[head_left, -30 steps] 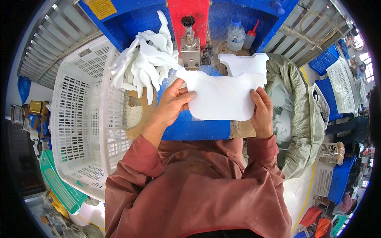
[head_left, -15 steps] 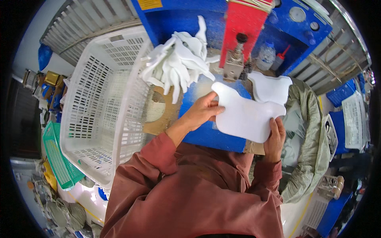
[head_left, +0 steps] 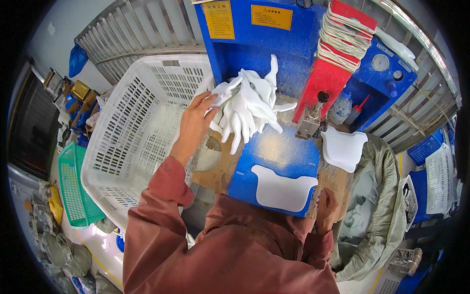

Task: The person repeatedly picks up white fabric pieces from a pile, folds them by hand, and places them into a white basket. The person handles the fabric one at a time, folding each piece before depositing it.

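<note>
At the left of the pile of white curved foam pieces [head_left: 247, 105], my left hand [head_left: 198, 117] reaches up and pinches the end of one white foam piece [head_left: 226, 91] between thumb and fingers. A flat white foam panel [head_left: 286, 190] with two flared corners lies on the blue mat [head_left: 240, 181], touched by neither hand. Just right of that panel, my right hand [head_left: 327, 208] rests low by the board's edge, its fingers curled with nothing visible in them. More matching white panels [head_left: 344, 147] lie stacked at the right side of the work surface.
A red press arm [head_left: 333, 68] wound with cord stands above the mat, on a blue machine [head_left: 293, 39]. Left is a large white basket [head_left: 93, 161], with a green basket [head_left: 73, 186] beyond. A grey-green sack [head_left: 387, 206] with scraps sits right. Bottles [head_left: 340, 108] stand behind.
The foam panel that both hands held is now down on the blue mat. My left hand has moved up and left to the pile; my right hand has dropped lower. The view has shifted.
</note>
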### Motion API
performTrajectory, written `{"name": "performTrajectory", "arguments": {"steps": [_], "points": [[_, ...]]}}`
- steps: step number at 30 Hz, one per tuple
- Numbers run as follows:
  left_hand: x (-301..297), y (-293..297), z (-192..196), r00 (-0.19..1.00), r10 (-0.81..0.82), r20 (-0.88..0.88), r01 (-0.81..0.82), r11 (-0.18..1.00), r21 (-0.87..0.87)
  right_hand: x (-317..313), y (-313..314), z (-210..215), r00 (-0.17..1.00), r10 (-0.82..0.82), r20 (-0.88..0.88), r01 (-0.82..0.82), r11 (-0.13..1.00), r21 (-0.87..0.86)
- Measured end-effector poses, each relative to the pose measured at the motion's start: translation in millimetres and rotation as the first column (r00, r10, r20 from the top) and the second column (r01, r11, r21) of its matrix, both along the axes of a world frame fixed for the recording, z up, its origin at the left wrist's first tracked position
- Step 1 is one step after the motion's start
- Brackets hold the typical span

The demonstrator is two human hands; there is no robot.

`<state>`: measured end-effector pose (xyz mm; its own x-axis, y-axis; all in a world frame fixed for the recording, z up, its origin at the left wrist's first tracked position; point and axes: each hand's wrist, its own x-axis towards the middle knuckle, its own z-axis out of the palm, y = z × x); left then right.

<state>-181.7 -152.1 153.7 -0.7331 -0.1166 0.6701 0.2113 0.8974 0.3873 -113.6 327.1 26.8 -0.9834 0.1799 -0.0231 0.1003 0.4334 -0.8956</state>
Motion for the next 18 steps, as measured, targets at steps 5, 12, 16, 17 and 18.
{"name": "performTrajectory", "arguments": {"steps": [5, 12, 16, 17, 18], "points": [[-22, -40, 14, 0.995, 0.055, -0.088, -0.050, 0.997, 0.061, 10, -4, 24, 0.982, 0.149, -0.114, -0.147, 0.989, 0.024], [48, -60, 87, 0.962, 0.120, -0.245, 0.043, 0.820, 0.571, 3, -66, 86, 0.841, 0.421, -0.340, -0.386, 0.907, 0.169], [101, -21, 67, 0.994, -0.029, -0.108, 0.105, 0.579, 0.809, 3, -110, 135, 0.569, 0.633, -0.525, -0.449, 0.774, 0.447], [112, -9, 58, 0.996, -0.061, -0.063, 0.084, 0.473, 0.877, 3, -120, 144, 0.504, 0.694, -0.515, -0.493, 0.720, 0.488], [119, 6, 44, 0.988, -0.149, -0.050, 0.110, 0.428, 0.897, 5, -129, 149, 0.466, 0.727, -0.504, -0.506, 0.686, 0.523]]}}
